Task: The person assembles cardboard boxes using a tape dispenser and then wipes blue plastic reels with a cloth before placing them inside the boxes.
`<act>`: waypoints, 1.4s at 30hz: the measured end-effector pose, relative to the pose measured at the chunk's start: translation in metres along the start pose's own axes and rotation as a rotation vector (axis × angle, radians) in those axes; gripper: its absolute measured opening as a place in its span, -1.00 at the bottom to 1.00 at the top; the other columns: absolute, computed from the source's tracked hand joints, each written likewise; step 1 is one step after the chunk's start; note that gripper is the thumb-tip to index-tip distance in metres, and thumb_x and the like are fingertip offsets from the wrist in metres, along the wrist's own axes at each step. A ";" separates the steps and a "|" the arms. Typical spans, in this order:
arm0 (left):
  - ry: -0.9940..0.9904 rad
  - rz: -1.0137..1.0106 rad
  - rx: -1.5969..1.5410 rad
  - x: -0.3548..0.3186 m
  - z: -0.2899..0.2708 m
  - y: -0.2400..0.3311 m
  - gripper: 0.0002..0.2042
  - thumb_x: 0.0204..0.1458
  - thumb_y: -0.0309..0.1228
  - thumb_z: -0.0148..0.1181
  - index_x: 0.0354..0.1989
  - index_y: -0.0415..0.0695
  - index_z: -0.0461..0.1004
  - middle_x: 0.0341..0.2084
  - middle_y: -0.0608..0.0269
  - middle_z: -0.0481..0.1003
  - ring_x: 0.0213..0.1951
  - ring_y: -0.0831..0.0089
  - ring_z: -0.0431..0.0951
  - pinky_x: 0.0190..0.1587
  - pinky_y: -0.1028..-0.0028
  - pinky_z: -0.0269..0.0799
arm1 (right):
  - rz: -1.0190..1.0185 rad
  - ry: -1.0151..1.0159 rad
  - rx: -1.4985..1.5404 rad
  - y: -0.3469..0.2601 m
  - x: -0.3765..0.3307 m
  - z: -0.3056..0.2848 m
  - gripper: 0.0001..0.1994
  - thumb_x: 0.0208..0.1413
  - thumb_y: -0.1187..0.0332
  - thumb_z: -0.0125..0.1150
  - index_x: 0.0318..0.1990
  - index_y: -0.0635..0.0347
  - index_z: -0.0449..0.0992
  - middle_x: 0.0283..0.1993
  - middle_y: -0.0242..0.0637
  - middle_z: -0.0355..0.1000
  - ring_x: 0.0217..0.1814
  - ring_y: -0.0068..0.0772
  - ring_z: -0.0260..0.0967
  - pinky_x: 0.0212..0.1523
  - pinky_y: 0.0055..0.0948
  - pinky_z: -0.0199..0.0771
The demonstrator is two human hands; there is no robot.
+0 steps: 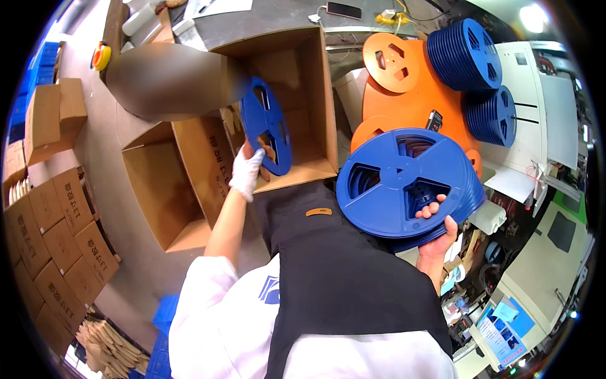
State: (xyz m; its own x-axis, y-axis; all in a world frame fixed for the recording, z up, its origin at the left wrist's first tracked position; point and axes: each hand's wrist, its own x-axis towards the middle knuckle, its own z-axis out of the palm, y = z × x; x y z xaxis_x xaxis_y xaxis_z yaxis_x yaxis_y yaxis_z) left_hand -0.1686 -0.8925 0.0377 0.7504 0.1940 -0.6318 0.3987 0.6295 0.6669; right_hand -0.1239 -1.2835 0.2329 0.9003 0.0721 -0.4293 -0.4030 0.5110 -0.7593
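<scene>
My left hand [247, 169], in a white glove with bare fingertips, grips the lower edge of a blue reel [278, 140]. That reel stands nearly on edge at the opening of a cardboard box [306, 95]. On the right, my right hand [440, 228] is closed on a thick stack of blue reels [379, 211]. Its fingers come through a cutout of the front reel, and the thumb lies along the outer side. The stack is tilted, its flat face toward me.
Orange reels [392, 63] lie beyond the stack, with a small black device [434, 120] on them. Two more blue reel stacks [464, 54] stand at far right. An open box [165, 183] is left of my arm; closed cartons [60, 252] are piled farther left. A blurred patch covers the upper left.
</scene>
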 end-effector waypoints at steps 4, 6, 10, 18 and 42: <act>0.359 0.026 0.640 0.084 0.004 -0.071 -0.75 0.02 -0.28 0.11 -0.17 -0.12 0.38 -0.49 0.19 0.48 -0.44 0.37 0.51 -0.46 0.38 0.37 | 0.020 0.113 -0.051 0.003 -0.004 0.004 -0.49 -0.11 0.21 0.11 0.02 0.27 0.27 -0.33 -0.24 0.34 -0.29 -0.31 0.33 -0.14 -0.23 0.44; 0.420 -0.087 0.847 0.099 0.022 -0.070 -0.68 -0.02 -0.23 0.15 -0.13 -0.10 0.38 -0.35 0.06 0.51 -0.29 0.26 0.53 -0.21 0.34 0.38 | 0.020 0.079 -0.025 0.002 -0.007 0.002 -0.48 -0.11 0.21 0.12 0.02 0.27 0.26 -0.35 -0.25 0.32 -0.31 -0.33 0.30 -0.15 -0.24 0.41; 0.286 0.088 0.679 0.118 0.046 -0.085 -0.70 0.10 -0.10 0.05 -0.14 -0.03 0.44 -0.65 0.28 0.41 -0.70 0.44 0.36 -0.62 0.44 0.25 | 0.012 0.002 0.080 0.008 -0.007 -0.006 -0.49 -0.15 0.20 0.14 0.00 0.23 0.27 -0.45 -0.33 0.22 -0.41 -0.40 0.22 -0.18 -0.30 0.36; -0.135 0.107 0.122 0.079 0.081 -0.027 -0.78 0.16 -0.44 0.00 -0.02 -0.10 0.33 -0.40 0.40 0.39 -0.52 0.66 0.32 -0.63 0.69 0.13 | -0.038 -0.313 0.445 -0.013 0.001 -0.023 -0.60 -0.03 0.18 0.17 -0.12 0.17 0.22 -0.59 -0.46 0.16 -0.59 -0.54 0.15 -0.38 -0.45 0.25; -1.145 0.941 1.275 -0.036 0.116 0.006 -0.38 -0.30 -0.28 0.23 0.06 -0.16 0.33 0.04 0.09 0.33 0.17 0.09 0.22 0.24 0.19 0.07 | 0.048 -0.362 0.407 -0.011 0.024 0.004 -0.62 0.02 0.18 0.17 -0.16 0.15 0.15 -0.57 -0.49 0.16 -0.60 -0.61 0.14 -0.42 -0.51 0.19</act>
State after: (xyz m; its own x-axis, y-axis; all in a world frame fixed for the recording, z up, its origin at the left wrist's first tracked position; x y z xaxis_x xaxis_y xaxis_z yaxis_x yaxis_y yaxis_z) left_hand -0.1322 -0.9826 0.1102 0.6399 -0.7420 0.1999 -0.5761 -0.2910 0.7638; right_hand -0.0971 -1.2841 0.2330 0.9106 0.3568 -0.2084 -0.4132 0.7847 -0.4620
